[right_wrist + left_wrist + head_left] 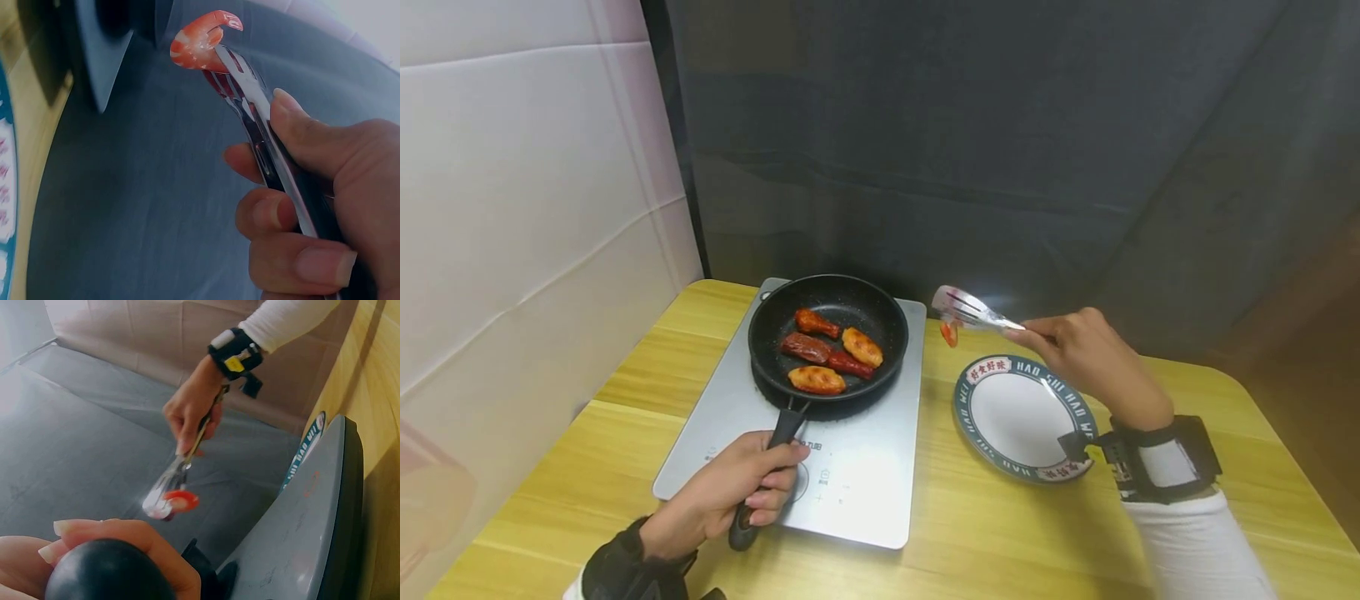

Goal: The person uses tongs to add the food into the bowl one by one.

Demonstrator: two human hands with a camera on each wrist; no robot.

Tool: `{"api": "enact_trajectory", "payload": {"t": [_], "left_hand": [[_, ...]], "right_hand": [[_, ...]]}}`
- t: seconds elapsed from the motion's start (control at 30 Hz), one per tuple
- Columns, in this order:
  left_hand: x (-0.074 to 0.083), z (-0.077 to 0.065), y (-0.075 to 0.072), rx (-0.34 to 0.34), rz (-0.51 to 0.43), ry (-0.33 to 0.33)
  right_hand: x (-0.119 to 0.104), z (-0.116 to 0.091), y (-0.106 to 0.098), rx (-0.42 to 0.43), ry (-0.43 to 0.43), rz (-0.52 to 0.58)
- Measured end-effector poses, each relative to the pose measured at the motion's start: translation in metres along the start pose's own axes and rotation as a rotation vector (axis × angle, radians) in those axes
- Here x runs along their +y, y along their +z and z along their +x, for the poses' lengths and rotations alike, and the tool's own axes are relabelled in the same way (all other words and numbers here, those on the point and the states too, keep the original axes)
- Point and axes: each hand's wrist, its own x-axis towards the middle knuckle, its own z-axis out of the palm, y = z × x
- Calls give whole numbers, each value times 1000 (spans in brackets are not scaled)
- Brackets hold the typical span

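Note:
My left hand [741, 483] grips the black handle [787, 427] of a frying pan [880, 304]. Inside the pan lie a reddish drumstick [817, 323], a dark brown-red piece of meat [806, 346] and two golden wing pieces [862, 347], with another red piece [850, 364] among them. Off to the right, my right hand [1086, 358] holds metal tongs [973, 308], thumb on one arm and fingers curled round the other. A curled orange-and-white shrimp [199, 45] is pinched at the tongs' tips, up in the air between pan and plate.
The pan sits on a silver induction cooker [872, 500] on the wooden table [625, 417]. A white plate with a green lettered rim [981, 433] stands right of the cooker, below my right hand. A dark curtain [962, 167] hangs behind, a pale one [527, 192] at left.

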Motion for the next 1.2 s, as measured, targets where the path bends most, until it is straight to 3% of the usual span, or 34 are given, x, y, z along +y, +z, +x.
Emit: {"api": "enact_trajectory", "payload": {"t": [0.23,0.37,0.6,1.0,1.2], "left_hand": [[0,0,0,-5,2,1],[-1,1,0,-12,2,9],[-1,0,-1,-15,-3,17],[-2,1,-1,-5,14,17],[-2,0,-1,8,9,12]], "right_hand": [[-24,36,6,-40,-61,-2],[-38,56,11,-44,-114,-76],[-63,85,20,-58,-87,-174],[-85,109,52,3,-173,-434],[-94,115,57,-17,-199,-490]]}}
